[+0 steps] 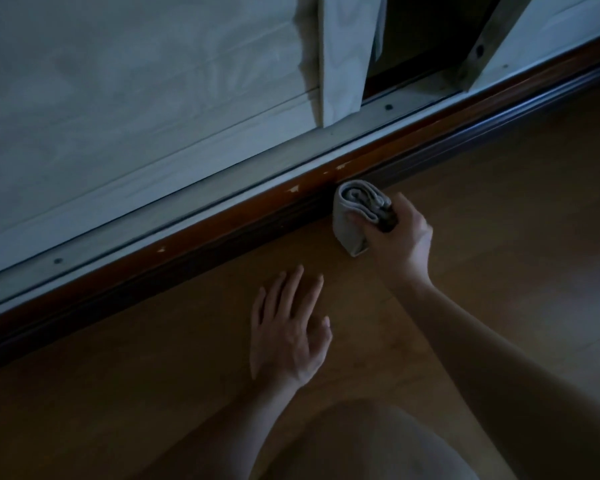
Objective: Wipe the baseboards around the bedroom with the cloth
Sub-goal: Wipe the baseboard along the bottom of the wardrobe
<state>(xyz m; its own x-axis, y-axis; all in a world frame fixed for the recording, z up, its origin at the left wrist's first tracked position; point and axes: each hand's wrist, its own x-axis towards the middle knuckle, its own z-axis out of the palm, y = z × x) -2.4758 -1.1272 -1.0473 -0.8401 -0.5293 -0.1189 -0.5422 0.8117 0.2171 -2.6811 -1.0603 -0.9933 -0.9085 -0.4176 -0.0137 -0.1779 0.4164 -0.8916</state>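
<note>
We locate the cloth (355, 216), grey and folded into a thick roll, pressed against the baseboard (222, 225) at the point where the board meets the floor (499, 202). The right hand (400, 237) grips the cloth from the floor side, with the fingers curled over its top and the thumb on its near face. The baseboard is a reddish-brown moulded strip that runs diagonally from lower left to upper right, and we note small pale chips along its upper edge. The left hand (288, 327) lies flat on the wooden floor, fingers straight and slightly spread, near the baseboard but not touching it, and holds nothing. Directly above the baseboard we see a metal track (201, 194) with screw heads, carrying pale wood-grain sliding doors (118, 98).
</note>
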